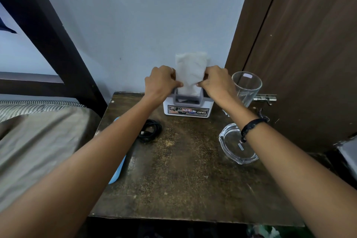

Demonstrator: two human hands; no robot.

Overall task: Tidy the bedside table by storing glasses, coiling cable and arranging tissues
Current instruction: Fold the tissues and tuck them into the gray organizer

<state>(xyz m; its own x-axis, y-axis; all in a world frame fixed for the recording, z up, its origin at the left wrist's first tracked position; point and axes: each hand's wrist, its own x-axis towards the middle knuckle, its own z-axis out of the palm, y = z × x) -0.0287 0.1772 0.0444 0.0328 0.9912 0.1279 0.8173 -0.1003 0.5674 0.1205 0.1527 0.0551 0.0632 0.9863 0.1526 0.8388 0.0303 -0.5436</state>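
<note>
Both hands are engaged on the tissues [190, 72], which stand upright out of the slot of the white tissue holder [188, 107] at the 12 o'clock edge of the bedside table [183, 170], against the wall. The left hand [162, 81] pinches the stack's left edge between thumb and fingers; the right hand [216, 81] does the same on the right edge, so both grips are narrow and closed on the tissues. The stack appears slightly creased and is only partly seated in the slot. The black cable [150, 130] lies coiled at about 10 o'clock from the table's centre, and a blue flat item [117, 168], probably the glasses case, sits at the 9 o'clock edge, mostly hidden by the left forearm. A tall drinking glass [247, 88] stands at 2 o'clock, just beside the right hand, and a glass dish [236, 145] lies at 3 o'clock under the right wrist. Assessment: the step in hand is arranging the tissues. It is best done by keeping both pinches level, pressing the stack straight down so the edges stay square, and steadying the holder against tipping. The right elbow should stay clear of the drinking glass.
</note>
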